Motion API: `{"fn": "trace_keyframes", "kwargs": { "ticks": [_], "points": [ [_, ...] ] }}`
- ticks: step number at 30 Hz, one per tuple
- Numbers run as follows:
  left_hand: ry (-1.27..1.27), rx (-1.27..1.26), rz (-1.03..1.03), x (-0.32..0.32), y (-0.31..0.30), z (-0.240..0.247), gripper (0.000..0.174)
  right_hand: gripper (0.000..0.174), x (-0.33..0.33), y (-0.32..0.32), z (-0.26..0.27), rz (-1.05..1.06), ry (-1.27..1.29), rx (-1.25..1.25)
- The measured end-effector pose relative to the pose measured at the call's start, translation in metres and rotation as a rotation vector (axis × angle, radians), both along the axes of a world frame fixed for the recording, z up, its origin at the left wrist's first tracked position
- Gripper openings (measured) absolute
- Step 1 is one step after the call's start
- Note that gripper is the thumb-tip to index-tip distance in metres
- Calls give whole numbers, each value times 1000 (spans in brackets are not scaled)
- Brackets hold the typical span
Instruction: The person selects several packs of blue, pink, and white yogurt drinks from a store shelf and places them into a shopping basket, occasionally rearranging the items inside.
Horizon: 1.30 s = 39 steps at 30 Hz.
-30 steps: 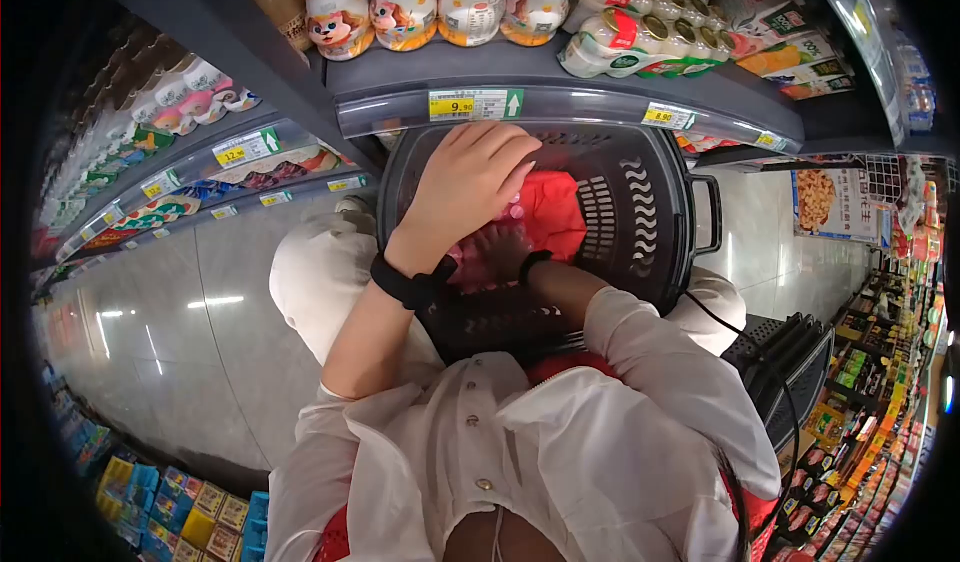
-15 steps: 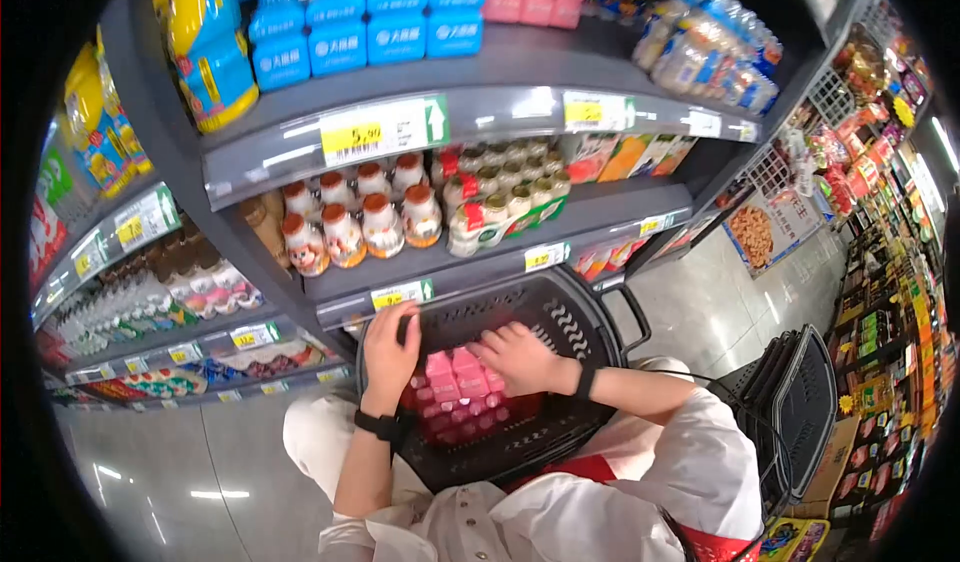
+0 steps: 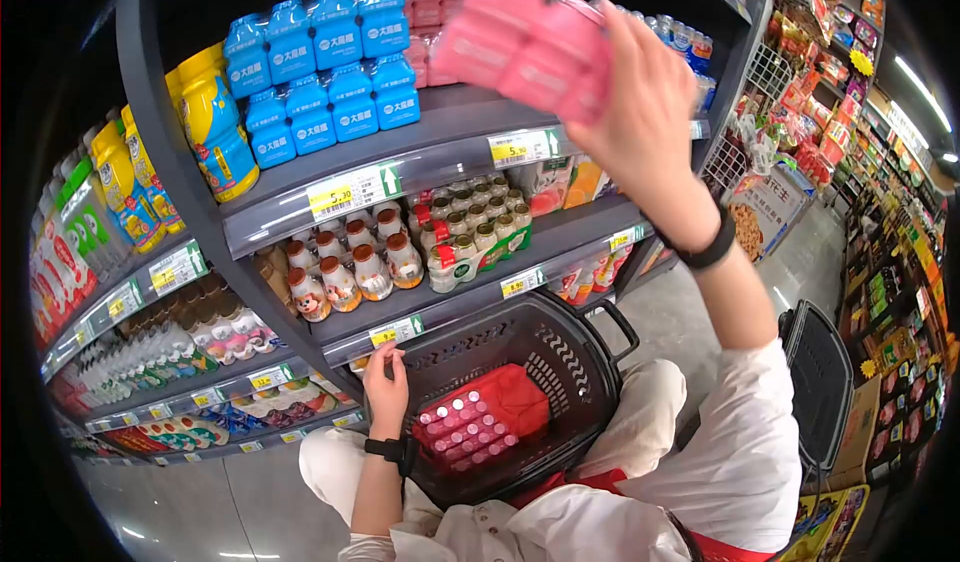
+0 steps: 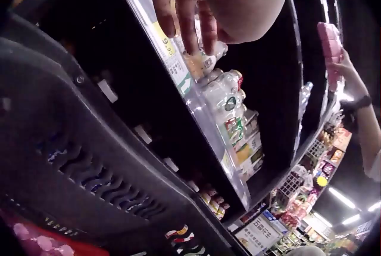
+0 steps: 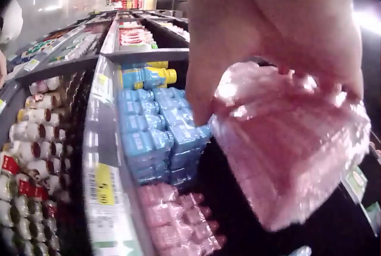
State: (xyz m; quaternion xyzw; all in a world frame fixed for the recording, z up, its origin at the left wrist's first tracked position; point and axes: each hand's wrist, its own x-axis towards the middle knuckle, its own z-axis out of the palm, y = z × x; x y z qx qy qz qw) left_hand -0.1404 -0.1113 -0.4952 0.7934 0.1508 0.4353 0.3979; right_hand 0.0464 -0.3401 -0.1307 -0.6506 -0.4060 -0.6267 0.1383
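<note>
My right hand (image 3: 650, 112) grips a shrink-wrapped pack of pink bottles (image 3: 525, 47) up in front of the middle shelf. Its thumb and fingers span the pack, as the right wrist view also shows for the wrapped pink pack (image 5: 292, 143). More pink bottles (image 5: 172, 223) stand on that shelf beside blue bottle packs (image 3: 330, 72). Low at the left, my left hand (image 3: 385, 387) hovers by the black basket's (image 3: 590, 432) far left rim with loosely bent fingers, holding nothing. Inside the basket lie pink bottles (image 3: 460, 427), caps up, and a red cloth-like item (image 3: 525, 397).
Below the middle shelf (image 3: 450, 132), a lower one holds orange-capped bottles (image 3: 370, 272) and a gold-lidded multipack (image 3: 480, 232). Yellow bottles (image 3: 215, 122) stand at the left upright. Stacked dark baskets (image 3: 820, 382) stand on the floor at right, near the opposite shelves.
My right hand has risen from inside the basket to the middle shelf, now with a pink bottle pack in its grip. My left hand stays near the basket rim. The head view has tilted up.
</note>
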Motion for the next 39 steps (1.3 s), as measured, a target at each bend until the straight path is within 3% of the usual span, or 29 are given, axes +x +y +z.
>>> {"fn": "trace_keyframes", "kwargs": {
  "ticks": [3, 6, 9, 14, 17, 24, 28, 32, 36, 39],
  "points": [
    [27, 81, -12, -1, -1, 0, 18, 81, 32, 35, 26, -128, -52, -143],
    [44, 145, -5, -4, -1, 2, 18, 84, 63, 70, 25, -313, -35, -304],
    [36, 193, 12, -7, -1, 2, 17, 85, 96, 89, 18, -356, -64, -401],
    [55, 221, -32, -13, -4, 16, 18, 92, 103, 110, 7, -318, 219, -611],
    [18, 270, -45, -8, -8, 18, 18, 94, 125, 121, -9, -330, 97, -546],
    [48, 386, -139, -8, -17, 37, 17, 94, 142, 122, 8, -259, 256, -784],
    [48, 377, -144, -7, -15, 39, 18, 87, 146, 120, 19, -91, 284, -713],
    [63, 419, -146, -7, -18, 41, 20, 83, 142, 120, 8, -75, -6, -590],
    [48, 420, -164, -6, -24, 45, 18, 74, 159, 141, -3, -118, -24, -514],
    [41, 434, -169, -6, -25, 45, 19, 66, 156, 159, 5, -249, 94, -614]
  ]
}}
